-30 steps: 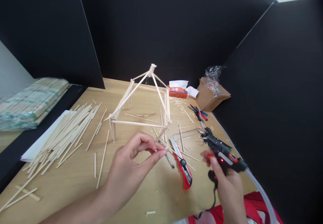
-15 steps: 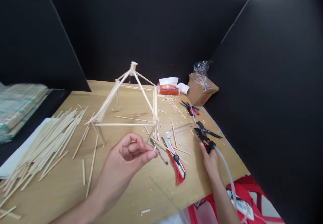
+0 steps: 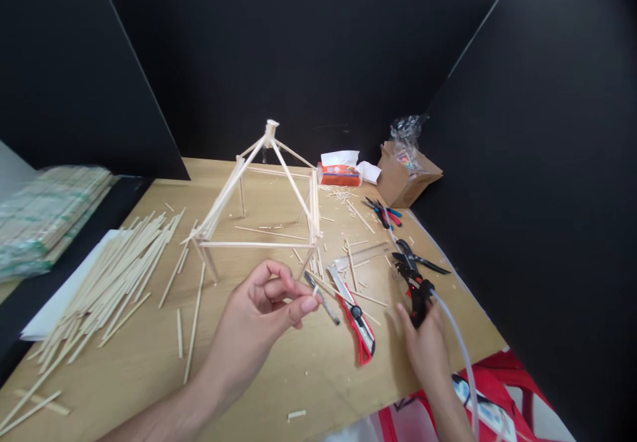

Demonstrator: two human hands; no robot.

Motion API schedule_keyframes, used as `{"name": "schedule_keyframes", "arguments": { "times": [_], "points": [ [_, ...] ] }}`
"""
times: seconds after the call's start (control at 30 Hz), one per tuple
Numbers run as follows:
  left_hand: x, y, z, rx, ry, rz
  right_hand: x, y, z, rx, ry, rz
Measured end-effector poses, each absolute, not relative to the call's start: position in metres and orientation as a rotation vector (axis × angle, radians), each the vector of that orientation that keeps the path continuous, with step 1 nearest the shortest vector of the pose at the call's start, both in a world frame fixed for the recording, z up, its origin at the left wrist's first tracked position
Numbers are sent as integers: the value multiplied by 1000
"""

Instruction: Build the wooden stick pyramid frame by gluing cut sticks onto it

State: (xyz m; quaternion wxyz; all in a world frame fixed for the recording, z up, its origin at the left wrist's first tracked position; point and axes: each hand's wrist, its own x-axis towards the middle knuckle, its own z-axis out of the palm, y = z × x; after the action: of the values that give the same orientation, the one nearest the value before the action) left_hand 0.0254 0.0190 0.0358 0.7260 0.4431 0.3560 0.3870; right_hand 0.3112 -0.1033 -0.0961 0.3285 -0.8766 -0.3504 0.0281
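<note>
Between the thumb and fingertips of my left hand (image 3: 271, 306) is a short piece of wooden stick (image 3: 315, 291), pinched in the air in front of a stick frame. The frame (image 3: 251, 245) stands on the table, with a square base on legs and sloping sticks meeting at a peak. At the right, my right hand (image 3: 428, 339) is around the handle of a black glue gun (image 3: 415, 289) with a small red light. Its thumb stands off to the side, and its other fingers are partly hidden. A red utility knife (image 3: 357, 326) and a pen (image 3: 326, 302) lie between my hands.
Loose wooden sticks (image 3: 119, 276) lie in a pile on the left, beside bagged sticks (image 3: 54, 216). Black-handled cutters (image 3: 423, 263), pliers (image 3: 385, 215), a clear ruler (image 3: 365, 254), a tissue pack (image 3: 339, 173) and a paper bag (image 3: 405, 180) are on the right. Black panels surround the table.
My right hand has slid back along the glue gun toward its handle, with the thumb off its side. My left hand keeps its pinch. The view has shifted slightly left.
</note>
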Motion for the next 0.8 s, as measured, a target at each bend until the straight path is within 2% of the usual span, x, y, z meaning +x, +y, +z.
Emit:
{"name": "schedule_keyframes", "arguments": {
  "times": [0.17, 0.37, 0.5, 0.8],
  "points": [
    [25, 20, 35, 961, 755, 863, 263, -132, -96, -2437, -1264, -259],
    [27, 16, 37, 934, 726, 864, 201, -110, -23, -1895, -1524, -43],
    [26, 14, 38, 942, 705, 878, 162, -86, 19, -1515, -1509, -106],
    [22, 8, 42, 1031, 768, 1019, 134, -62, 27, -1424, -1317, -8]
  ]
}}
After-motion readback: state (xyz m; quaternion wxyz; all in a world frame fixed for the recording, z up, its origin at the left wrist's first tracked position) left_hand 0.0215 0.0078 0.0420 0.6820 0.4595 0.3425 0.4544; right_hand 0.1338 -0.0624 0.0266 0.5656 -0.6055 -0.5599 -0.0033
